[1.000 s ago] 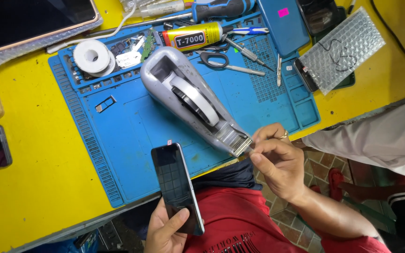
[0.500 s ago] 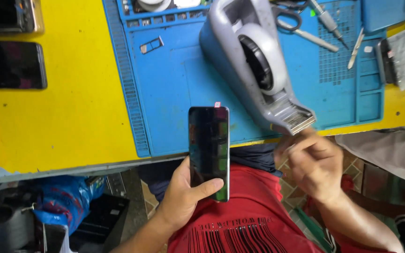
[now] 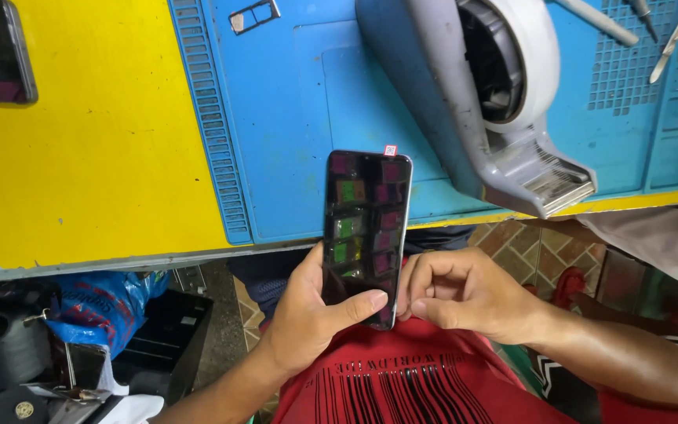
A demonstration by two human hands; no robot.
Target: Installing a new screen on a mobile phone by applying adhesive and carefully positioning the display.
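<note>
Glass caught the light on the dark, glossy smartphone (image 3: 366, 235), a slim rounded slab with a small pink tab at its top edge, held upright over the near edge of the yellow table (image 3: 96, 173). The left hand (image 3: 315, 314) cradled its lower end, thumb pressed across the screen and fingers wrapped behind, clamped on it. The right hand (image 3: 464, 294) sat just beside the phone's lower right edge, fingers curled together with the tips touching that side. Behind lay a ribbed blue rubber mat (image 3: 276, 118), and on it a bulky grey plastic tape dispenser (image 3: 472, 110) with a white roll and serrated metal lip overhanging the table edge, near the phone but apart from it. Open room showed below the table, around the red striped shirt (image 3: 402, 377). Half a second earlier the right hand had been at the dispenser's lip, well away from the phone; it had since come across to the handset.
</note>
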